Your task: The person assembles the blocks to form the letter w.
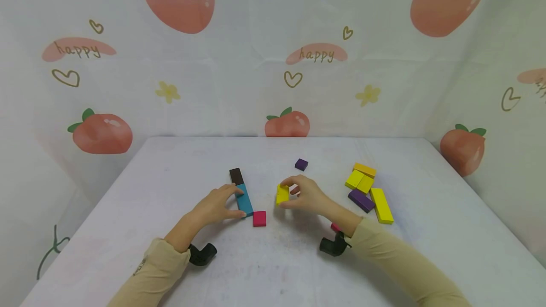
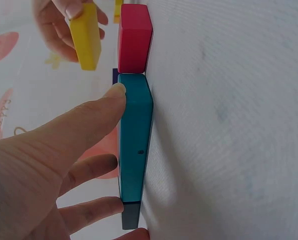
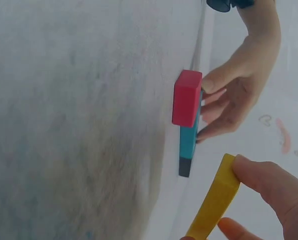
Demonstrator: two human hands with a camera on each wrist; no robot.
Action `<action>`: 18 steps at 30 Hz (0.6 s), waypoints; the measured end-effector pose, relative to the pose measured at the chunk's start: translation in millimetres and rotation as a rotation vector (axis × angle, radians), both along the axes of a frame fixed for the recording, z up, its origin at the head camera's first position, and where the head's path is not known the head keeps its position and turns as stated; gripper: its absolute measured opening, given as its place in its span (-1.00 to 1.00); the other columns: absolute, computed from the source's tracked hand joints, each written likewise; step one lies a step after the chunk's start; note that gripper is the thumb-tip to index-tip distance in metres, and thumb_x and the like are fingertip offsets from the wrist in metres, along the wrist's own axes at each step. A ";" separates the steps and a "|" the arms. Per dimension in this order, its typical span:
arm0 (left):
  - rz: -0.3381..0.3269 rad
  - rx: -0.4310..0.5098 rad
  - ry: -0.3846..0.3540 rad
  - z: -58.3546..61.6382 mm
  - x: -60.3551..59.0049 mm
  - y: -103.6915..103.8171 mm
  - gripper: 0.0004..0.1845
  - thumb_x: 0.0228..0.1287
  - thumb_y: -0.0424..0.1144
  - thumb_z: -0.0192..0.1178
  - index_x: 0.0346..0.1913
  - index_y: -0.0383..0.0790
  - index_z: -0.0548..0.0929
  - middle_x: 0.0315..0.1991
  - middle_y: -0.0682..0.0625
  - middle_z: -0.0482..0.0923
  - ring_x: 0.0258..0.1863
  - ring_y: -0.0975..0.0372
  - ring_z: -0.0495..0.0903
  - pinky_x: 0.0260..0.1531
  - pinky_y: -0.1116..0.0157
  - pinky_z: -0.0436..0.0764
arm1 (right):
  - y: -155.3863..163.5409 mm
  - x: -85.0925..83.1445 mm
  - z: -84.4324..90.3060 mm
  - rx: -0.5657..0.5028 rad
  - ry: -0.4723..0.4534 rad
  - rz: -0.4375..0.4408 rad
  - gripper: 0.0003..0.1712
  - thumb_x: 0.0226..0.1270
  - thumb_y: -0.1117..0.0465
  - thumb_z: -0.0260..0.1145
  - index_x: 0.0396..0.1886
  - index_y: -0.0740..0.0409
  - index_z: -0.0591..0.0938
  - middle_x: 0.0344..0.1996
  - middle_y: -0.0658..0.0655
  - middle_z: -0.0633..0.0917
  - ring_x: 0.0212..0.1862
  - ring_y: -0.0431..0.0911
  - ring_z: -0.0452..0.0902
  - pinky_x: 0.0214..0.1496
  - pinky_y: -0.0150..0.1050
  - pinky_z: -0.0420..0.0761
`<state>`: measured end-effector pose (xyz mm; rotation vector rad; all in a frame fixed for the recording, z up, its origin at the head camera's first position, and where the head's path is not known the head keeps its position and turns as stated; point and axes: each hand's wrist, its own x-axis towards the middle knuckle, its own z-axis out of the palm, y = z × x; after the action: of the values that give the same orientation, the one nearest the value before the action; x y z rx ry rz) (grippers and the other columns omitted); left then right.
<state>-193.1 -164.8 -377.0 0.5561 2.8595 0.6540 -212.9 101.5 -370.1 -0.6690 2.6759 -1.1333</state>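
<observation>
Yellow rectangular block is in the right hand, pinched between thumb and fingers, looks lifted off the desk, right of the blue rectangular block. Pinch is at the edges, so my worry is it pivoting or slipping if the fingers squeeze unevenly. Left hand is spread wide along the blue block, thumb and fingertips touching; no firm grip that I can see. A sideways push there could open the seam with the dark block or skew the red square block at the near end. Also: second red block sits partly hidden by the right forearm; low sleeve or wrist camera could snag it.
</observation>
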 end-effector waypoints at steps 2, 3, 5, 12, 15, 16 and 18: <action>-0.002 0.001 0.002 0.0 0.1 0.1 -0.42 0.07 -0.03 0.34 0.13 -0.23 0.48 0.30 -0.30 0.31 0.25 -0.19 0.32 0.20 -0.10 0.39 | -3.8 -0.5 -1.2 0.009 -0.009 -0.007 -0.49 0.03 0.14 0.45 0.01 0.19 0.57 -0.03 0.19 0.61 -0.12 -0.02 0.55 -0.08 -0.22 0.64; -0.002 0.000 0.004 0.0 0.0 0.1 -0.42 0.07 -0.04 0.34 0.13 -0.23 0.49 0.29 -0.30 0.32 0.25 -0.19 0.32 0.20 -0.10 0.39 | -5.9 -0.6 -1.8 0.012 -0.022 -0.017 -0.49 0.03 0.14 0.45 0.01 0.18 0.57 -0.02 0.18 0.61 -0.12 -0.03 0.54 -0.08 -0.24 0.64; -0.003 -0.002 0.005 0.1 0.1 0.1 -0.42 0.07 -0.03 0.34 0.13 -0.23 0.49 0.29 -0.30 0.32 0.25 -0.19 0.33 0.20 -0.10 0.39 | -9.4 -1.2 -2.9 0.023 -0.039 -0.028 -0.48 0.03 0.13 0.46 0.01 0.17 0.57 -0.02 0.18 0.60 -0.12 -0.04 0.53 -0.11 -0.27 0.64; 0.005 -0.008 -0.005 0.4 -0.3 0.1 -0.42 0.08 -0.02 0.33 0.14 -0.21 0.48 0.31 -0.30 0.30 0.25 -0.19 0.33 0.19 -0.09 0.40 | -20.1 -2.5 -3.9 0.038 -0.088 -0.083 -0.49 0.01 0.12 0.47 -0.01 0.13 0.57 -0.02 0.15 0.60 -0.15 -0.09 0.52 -0.13 -0.30 0.64; 0.003 -0.011 -0.001 0.1 -0.1 0.1 -0.41 0.07 -0.01 0.34 0.13 -0.20 0.48 0.30 -0.29 0.30 0.23 -0.19 0.34 0.18 -0.09 0.41 | -23.0 -3.6 -4.9 0.048 -0.101 -0.095 -0.49 0.00 0.12 0.48 -0.01 0.12 0.57 -0.02 0.15 0.60 -0.16 -0.09 0.52 -0.14 -0.31 0.65; 0.003 -0.011 0.000 0.0 0.0 0.2 -0.41 0.07 -0.01 0.34 0.13 -0.20 0.48 0.30 -0.29 0.31 0.23 -0.19 0.34 0.18 -0.09 0.41 | -23.7 -4.2 -6.0 0.052 -0.105 -0.096 -0.49 0.00 0.12 0.48 -0.01 0.11 0.57 -0.03 0.15 0.60 -0.17 -0.09 0.52 -0.14 -0.31 0.65; 0.002 -0.010 0.002 -0.1 0.0 0.1 -0.41 0.07 -0.01 0.34 0.13 -0.20 0.48 0.30 -0.29 0.31 0.23 -0.19 0.34 0.18 -0.09 0.41 | -25.3 -5.6 -7.9 0.060 -0.108 -0.095 -0.49 0.00 0.11 0.48 -0.02 0.12 0.57 -0.03 0.15 0.59 -0.18 -0.10 0.51 -0.15 -0.32 0.64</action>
<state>-193.0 -164.6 -377.1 0.5523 2.8641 0.6402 -218.5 76.1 -378.0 -0.4614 2.6629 -1.0739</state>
